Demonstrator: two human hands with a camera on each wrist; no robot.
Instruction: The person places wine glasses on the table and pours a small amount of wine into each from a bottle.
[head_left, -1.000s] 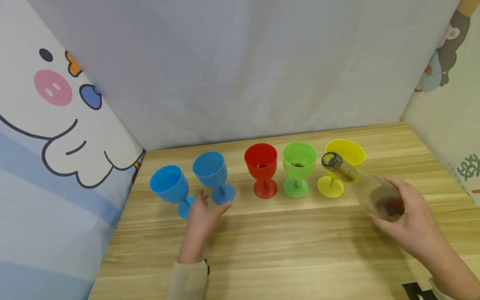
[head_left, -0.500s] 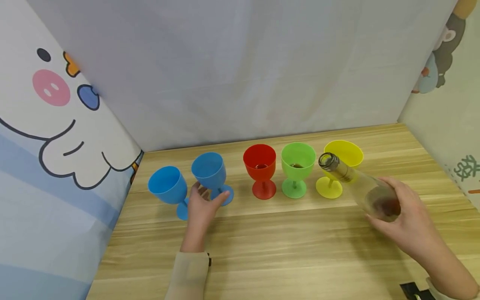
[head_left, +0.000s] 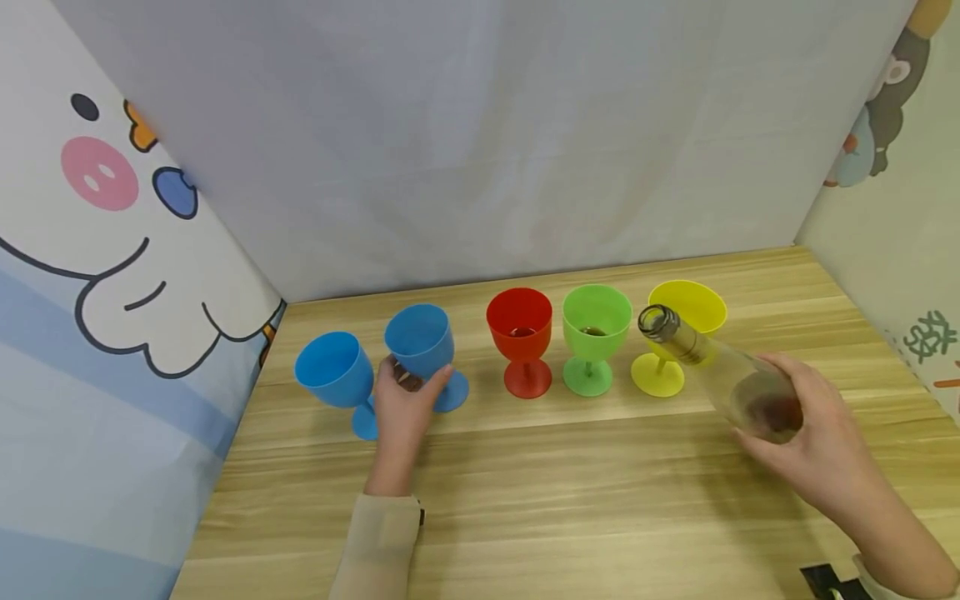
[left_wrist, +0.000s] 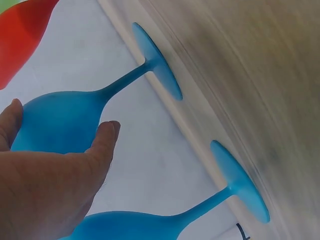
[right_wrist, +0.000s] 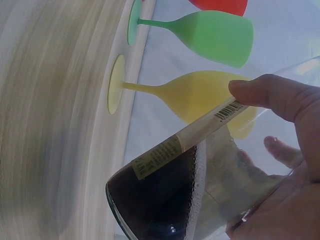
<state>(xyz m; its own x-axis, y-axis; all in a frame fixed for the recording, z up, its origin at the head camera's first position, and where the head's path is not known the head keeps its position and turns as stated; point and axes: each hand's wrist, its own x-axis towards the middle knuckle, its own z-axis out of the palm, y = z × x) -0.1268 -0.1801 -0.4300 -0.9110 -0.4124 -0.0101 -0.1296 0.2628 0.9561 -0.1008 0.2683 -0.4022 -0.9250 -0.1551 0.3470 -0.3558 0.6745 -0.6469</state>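
Observation:
My left hand [head_left: 401,408] curls round the lower bowl of a blue goblet [head_left: 420,337], the second from the left. In the left wrist view thumb and fingers lie on both sides of that goblet's bowl [left_wrist: 62,117], its foot on the table. Another blue goblet [head_left: 333,371] stands just left of this hand. My right hand [head_left: 817,437] grips a clear glass bottle [head_left: 723,371] round its body. Tilted, with its mouth up and to the left, the bottle holds dark liquid [right_wrist: 155,195] and overlaps the yellow goblet [head_left: 693,304] in the head view.
A red goblet [head_left: 519,321] and a green goblet [head_left: 596,321] stand in the middle of the row, dark liquid low in each. A pale cloth wall [head_left: 480,150] rises behind the wooden table [head_left: 540,500], with printed cloth at both sides.
My left hand has moved forward from beside the second blue goblet's foot and closed round its bowl. That goblet has shifted very slightly right. The right hand keeps the bottle almost still.

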